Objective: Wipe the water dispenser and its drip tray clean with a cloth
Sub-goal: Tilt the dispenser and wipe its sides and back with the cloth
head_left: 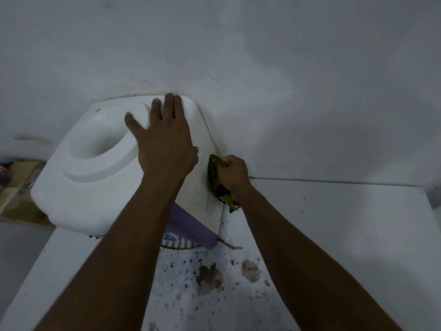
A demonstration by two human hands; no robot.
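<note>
A white tabletop water dispenser (78, 194) with a round bottle well on top and a purple front stands on a speckled white counter against the wall. My left hand (164, 137) lies flat on its top, fingers spread, over the back right corner. My right hand (232, 176) is closed on a bunched green cloth (214, 179), which it presses against the dispenser's vented right side panel. The drip tray (179, 246) shows only as a pale striped sliver under the purple front, mostly hidden by my left forearm.
The white wall (286, 68) rises directly behind the dispenser. The counter (346, 235) stretches to the right and toward me, with chipped brown patches (210, 278) and dark specks in front of the dispenser. Cardboard and clutter (16, 182) sit at the left edge.
</note>
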